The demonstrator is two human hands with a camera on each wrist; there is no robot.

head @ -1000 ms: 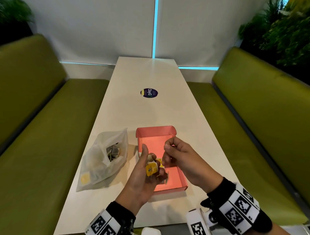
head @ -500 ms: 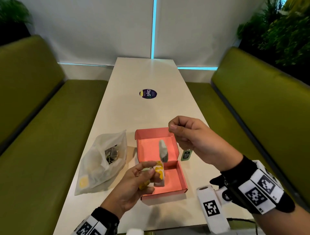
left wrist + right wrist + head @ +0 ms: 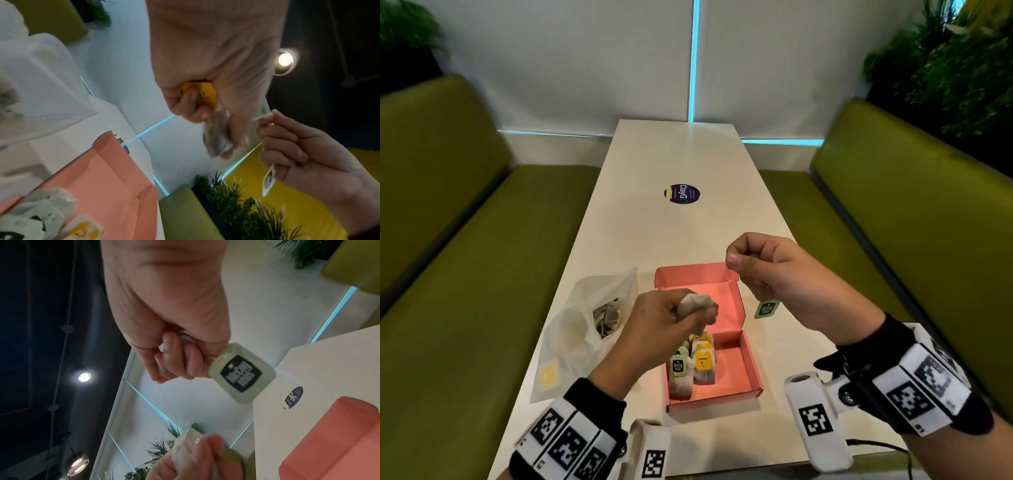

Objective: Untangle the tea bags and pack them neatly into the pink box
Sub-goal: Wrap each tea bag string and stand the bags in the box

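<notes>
Several tea bags (image 3: 697,365) already lie in rows in the near-left part of the pink box (image 3: 751,363) on the desk (image 3: 681,157), while a plastic bag (image 3: 582,329) beside it looks to hold more, so I judge the packing partly done. The left hand (image 3: 657,323) has its fingers curled round a tea bag (image 3: 693,303) and a yellow tag (image 3: 202,93), and the right hand (image 3: 774,274) pinches the string with the green tag (image 3: 767,308) hanging below. Compared with half a second ago, the bag no longer dangles over the box: the left hand has risen and taken it, uncovering the packed rows.
</notes>
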